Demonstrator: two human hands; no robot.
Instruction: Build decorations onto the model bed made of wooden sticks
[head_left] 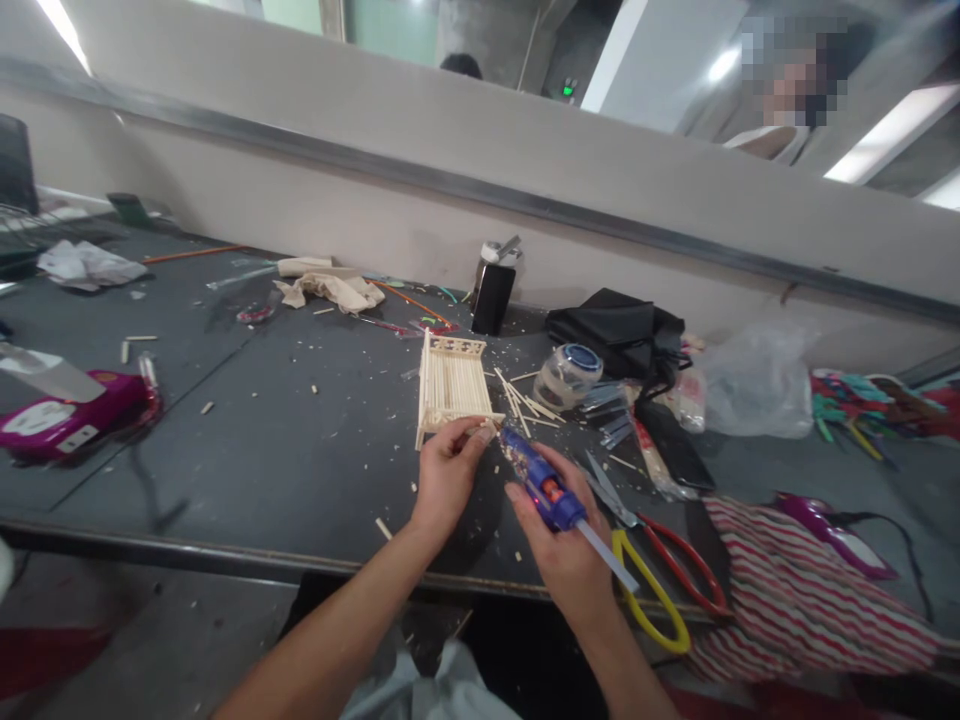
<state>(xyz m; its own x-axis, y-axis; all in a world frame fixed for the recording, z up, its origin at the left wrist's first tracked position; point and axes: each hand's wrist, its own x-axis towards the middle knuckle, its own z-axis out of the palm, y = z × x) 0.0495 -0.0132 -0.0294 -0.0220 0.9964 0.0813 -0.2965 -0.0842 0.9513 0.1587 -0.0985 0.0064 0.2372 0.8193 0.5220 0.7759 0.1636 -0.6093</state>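
A small bed-like frame of pale wooden sticks point(455, 380) stands on the dark table. At its near right corner, my left hand point(448, 468) pinches a small pale wooden piece point(489, 430) between thumb and fingers. My right hand point(566, 530) is wrapped round a blue glue gun point(541, 482), whose tip points up and left at that small piece. A clear glue stick point(609, 558) juts from the back of the gun. Whether the tip touches the piece cannot be made out.
Scissors point(671, 562) with red and yellow handles lie right of my right hand, beside a striped cloth point(795, 590). Loose sticks point(529, 402), a lidded jar point(570, 375), a black bag point(619, 330) and an upright phone point(493, 298) are behind. A purple device point(75, 415) sits left.
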